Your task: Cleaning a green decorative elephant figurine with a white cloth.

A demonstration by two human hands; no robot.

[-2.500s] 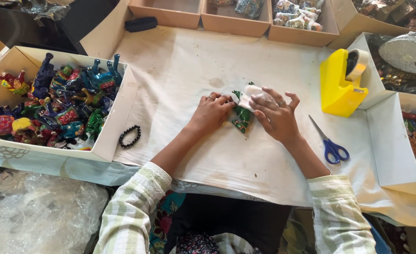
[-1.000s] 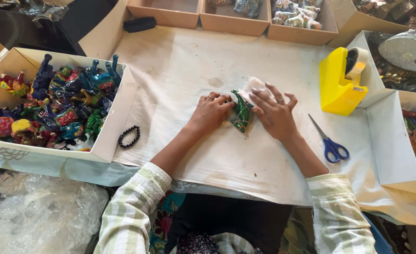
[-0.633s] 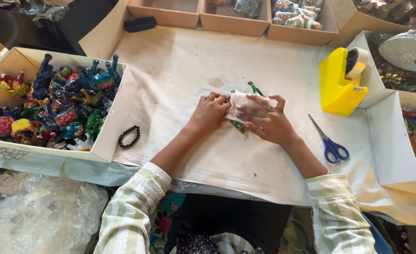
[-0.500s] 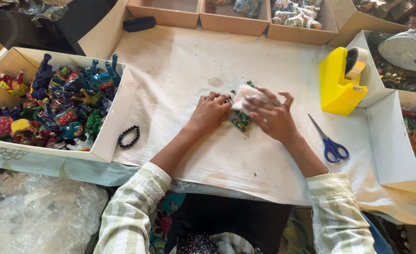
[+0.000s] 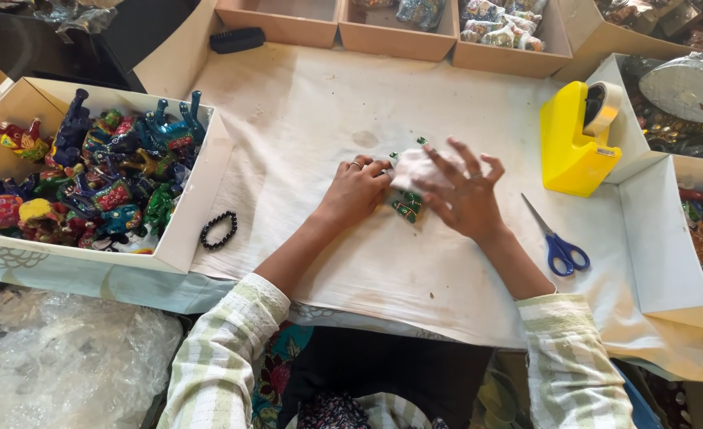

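hands wrapping a green figurine on a desk
left hand pins it steady; right hand (fingers spread) presses white paper around it.

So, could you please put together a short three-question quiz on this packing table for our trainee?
1. True or false: the scissors lie on the cloth apart from both hands.
2. What lies beside the outer wall of the box of painted figures? A) a bead bracelet B) a roll of string C) a pen
3. What are the left hand and the right hand pressing on between them?

Key
1. True; they lie to the right of the right hand, below the yellow tape dispenser.
2. A, the black bead bracelet.
3. A green painted figure partly covered in white wrapping.
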